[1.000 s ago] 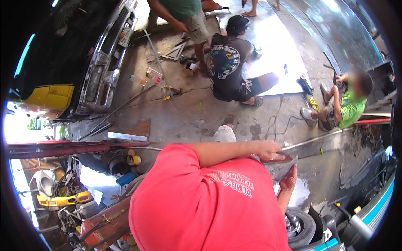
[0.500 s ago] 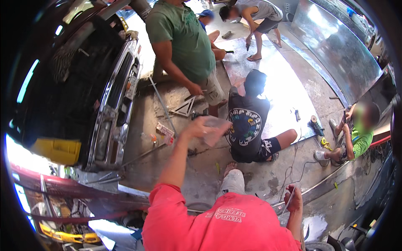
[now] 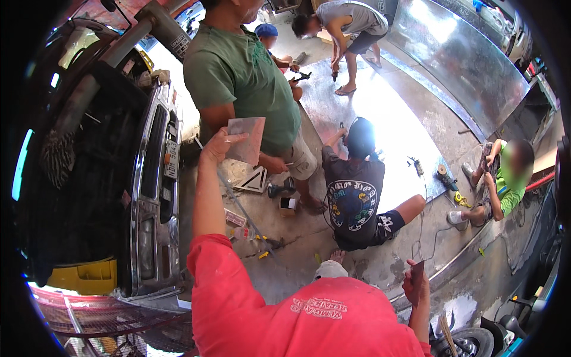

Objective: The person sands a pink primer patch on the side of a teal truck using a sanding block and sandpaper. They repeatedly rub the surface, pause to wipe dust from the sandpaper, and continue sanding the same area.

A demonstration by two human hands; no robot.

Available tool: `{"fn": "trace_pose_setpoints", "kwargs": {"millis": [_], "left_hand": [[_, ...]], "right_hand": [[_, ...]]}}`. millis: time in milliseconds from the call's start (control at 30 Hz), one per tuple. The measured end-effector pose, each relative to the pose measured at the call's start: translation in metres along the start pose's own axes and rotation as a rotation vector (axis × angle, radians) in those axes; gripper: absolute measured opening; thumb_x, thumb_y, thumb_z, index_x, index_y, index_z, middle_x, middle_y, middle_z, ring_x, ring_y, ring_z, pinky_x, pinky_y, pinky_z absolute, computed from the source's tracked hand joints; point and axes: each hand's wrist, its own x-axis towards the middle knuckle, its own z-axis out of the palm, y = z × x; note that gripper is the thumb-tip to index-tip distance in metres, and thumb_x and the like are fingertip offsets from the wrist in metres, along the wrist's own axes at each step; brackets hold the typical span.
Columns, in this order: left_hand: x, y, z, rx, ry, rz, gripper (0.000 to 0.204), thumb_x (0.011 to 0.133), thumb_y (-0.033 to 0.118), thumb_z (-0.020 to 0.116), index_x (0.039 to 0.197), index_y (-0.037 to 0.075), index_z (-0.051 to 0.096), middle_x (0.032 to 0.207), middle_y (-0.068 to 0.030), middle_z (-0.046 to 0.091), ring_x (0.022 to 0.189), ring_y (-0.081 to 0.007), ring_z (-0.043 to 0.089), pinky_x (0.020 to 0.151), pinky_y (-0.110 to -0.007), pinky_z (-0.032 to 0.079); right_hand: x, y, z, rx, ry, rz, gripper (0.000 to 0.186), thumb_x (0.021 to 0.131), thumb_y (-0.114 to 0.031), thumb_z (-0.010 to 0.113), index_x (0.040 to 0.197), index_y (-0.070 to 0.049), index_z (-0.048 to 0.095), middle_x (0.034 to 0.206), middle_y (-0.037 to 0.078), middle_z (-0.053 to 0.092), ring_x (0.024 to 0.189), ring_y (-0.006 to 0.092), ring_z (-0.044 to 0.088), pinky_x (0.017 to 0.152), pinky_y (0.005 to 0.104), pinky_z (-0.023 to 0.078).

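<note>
- While a large metal sheet [image 3: 395, 140] lies on the floor [image 3: 300, 241], a co-worker [image 3: 357, 193] sits at its edge.
- Left hand [image 3: 217, 144] grips a square plate [image 3: 253, 144], raised, not set down.
- Right hand [image 3: 409, 287] grasps a narrower-looking dark piece [image 3: 418, 275], likewise not put down.

Right hand [image 3: 407, 288] partly hidden by dark plate [image 3: 418, 273], green-shirted person [image 3: 250, 89] cut off above, lime-shirted person's head [image 3: 516, 159] blurred.

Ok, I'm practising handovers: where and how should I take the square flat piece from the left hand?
Probably pinch the square flat piece by its free right edge, coming from the right: it looks thin, and the left hand holds its left side.
</note>
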Motion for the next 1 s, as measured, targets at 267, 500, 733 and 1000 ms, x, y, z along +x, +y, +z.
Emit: {"fn": "trace_pose_setpoints", "kwargs": {"millis": [267,500,733,1000], "left_hand": [[0.008,-0.02,-0.007,-0.05,-0.077,0.037,0.044,0.091,0.018,0.084,0.13,0.005,0.07,0.118,-0.0001,0.074,0.104,-0.0159,0.07,0.094,-0.034,0.054],[-0.019,-0.095,0.093,-0.138,-0.42,-0.166,0.049,0.089,0.011,0.083,0.134,0.004,0.067,0.121,-0.0029,0.073,0.106,-0.0152,0.07,0.094,-0.034,0.056],[-0.077,-0.159,0.227,-0.02,-0.874,-0.378,0.053,0.091,0.018,0.084,0.136,-0.001,0.065,0.117,-0.0019,0.075,0.103,-0.0147,0.07,0.092,-0.034,0.057],[-0.14,-0.145,0.354,-0.174,-0.919,-0.387,0.047,0.093,0.02,0.083,0.132,-0.001,0.068,0.114,-0.0014,0.075,0.106,-0.0127,0.067,0.096,-0.033,0.053]], "right_hand": [[0.004,0.009,-0.003,0.135,0.012,-0.064,0.066,0.104,-0.058,0.063,0.145,-0.007,0.053,0.073,-0.001,0.055,0.046,0.0096,0.039,0.044,0.0266,0.029],[0.004,0.018,0.008,0.109,-0.043,-0.043,0.075,0.1,-0.065,0.064,0.146,-0.007,0.052,0.076,-0.002,0.055,0.048,0.0098,0.04,0.047,0.0268,0.03],[-0.008,0.035,-0.007,0.237,-0.163,-0.034,0.102,0.087,-0.088,0.059,0.15,-0.009,0.049,0.092,0.002,0.062,0.056,0.012,0.046,0.05,0.027,0.031],[-0.043,0.044,-0.047,0.449,-0.174,-0.16,0.097,0.091,-0.083,0.058,0.151,-0.008,0.046,0.119,0.011,0.069,0.065,0.0197,0.061,0.048,0.0309,0.043]]}}
